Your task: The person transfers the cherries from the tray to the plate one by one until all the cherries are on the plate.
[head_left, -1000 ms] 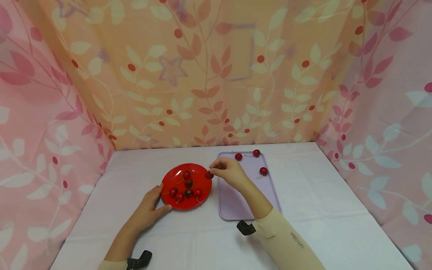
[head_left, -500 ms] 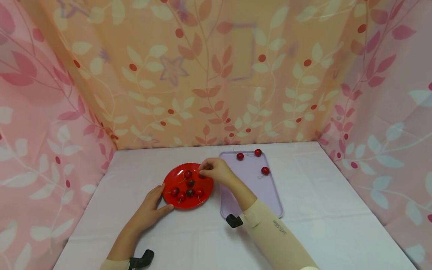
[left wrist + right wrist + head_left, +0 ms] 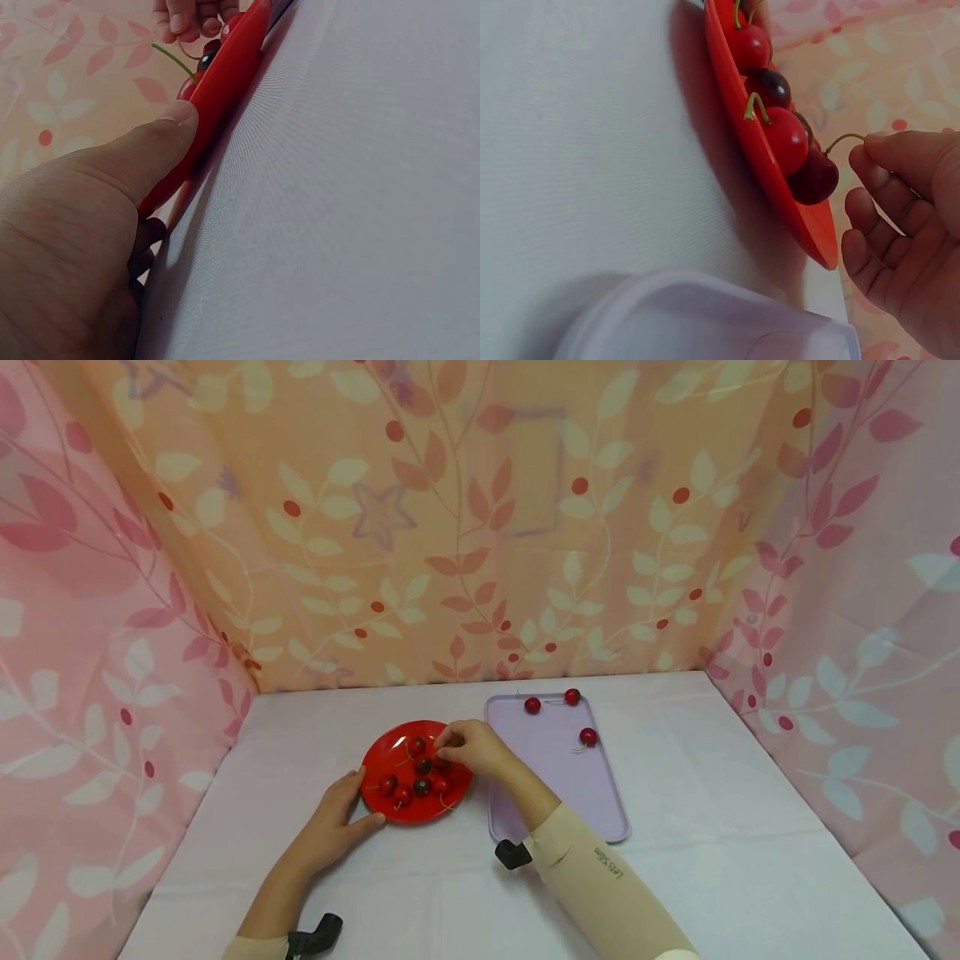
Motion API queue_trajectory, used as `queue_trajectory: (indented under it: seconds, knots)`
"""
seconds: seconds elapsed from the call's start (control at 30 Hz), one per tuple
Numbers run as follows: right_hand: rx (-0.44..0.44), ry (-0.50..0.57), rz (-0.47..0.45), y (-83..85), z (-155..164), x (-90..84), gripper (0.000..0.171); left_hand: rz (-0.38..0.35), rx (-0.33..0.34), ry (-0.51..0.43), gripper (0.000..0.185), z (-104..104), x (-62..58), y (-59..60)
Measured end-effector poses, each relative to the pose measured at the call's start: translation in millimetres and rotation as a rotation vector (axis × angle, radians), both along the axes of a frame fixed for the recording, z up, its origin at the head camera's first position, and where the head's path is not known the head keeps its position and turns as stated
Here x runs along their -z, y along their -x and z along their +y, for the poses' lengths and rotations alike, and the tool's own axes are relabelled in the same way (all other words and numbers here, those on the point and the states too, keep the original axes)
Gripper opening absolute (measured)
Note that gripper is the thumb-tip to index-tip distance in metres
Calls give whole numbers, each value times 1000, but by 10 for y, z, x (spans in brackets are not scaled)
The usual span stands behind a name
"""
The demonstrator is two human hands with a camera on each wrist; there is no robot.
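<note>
Cherries [image 3: 402,796], six on plate [image 3: 384,757], one in right grip [image 3: 476,747], three on tray [image 3: 555,789]

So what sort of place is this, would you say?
Probably a small staged tabletop setup indoors. Leaf-print fabric encloses the back and both sides, and a white-covered table bears a red plate and a lilac tray, with cherries on both.

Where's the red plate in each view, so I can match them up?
Head: red plate below centre, slightly left.
Left wrist: plate slants down-left from top middle.
Right wrist: plate at upper middle, slanting down-right.
Shared landmark: the right hand, in all three.
</note>
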State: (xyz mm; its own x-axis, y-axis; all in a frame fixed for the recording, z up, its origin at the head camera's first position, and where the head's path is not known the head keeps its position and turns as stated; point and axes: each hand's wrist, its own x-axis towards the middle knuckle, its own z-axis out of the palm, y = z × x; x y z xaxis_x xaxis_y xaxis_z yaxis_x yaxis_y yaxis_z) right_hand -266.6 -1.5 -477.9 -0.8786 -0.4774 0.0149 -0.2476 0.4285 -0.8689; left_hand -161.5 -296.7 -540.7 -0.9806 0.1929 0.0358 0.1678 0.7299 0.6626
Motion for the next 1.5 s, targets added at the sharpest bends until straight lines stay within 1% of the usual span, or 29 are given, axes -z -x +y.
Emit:
queue_trajectory:
  seconds: [0.13,0.3,0.43,0.5,0.77,0.97,1.03,1.2,1.33,1.5]
  knots:
    - [-2,-2,-2,1,-3,63,4,7,4,0,101,-7,-8,3]
    - [-9,7,10,-5,4,98,7,8,6,-3,101,-12,-8,3]
    - [-21,1,12,-41,18,49,11,17,11,-18,100,-12,-3,12]
    - [-32,-8,28,-64,32,17,11,25,13,-24,100,-14,6,18]
    - [-81,-116,127,-112,149,-91,15,26,18,-30,100,-14,36,21]
    - [-96,-237,224,-113,315,-180,14,33,21,-30,99,-11,38,17]
    - [-99,-260,251,-125,389,-216,14,35,20,-28,99,-14,39,17]
    - [-70,-270,294,-170,624,-299,13,41,21,-19,99,-21,32,25]
    - [-27,-275,313,-192,821,-324,12,41,21,-16,99,-28,19,22]
    - [46,-270,310,-222,1050,-346,12,28,14,-20,99,-16,14,11]
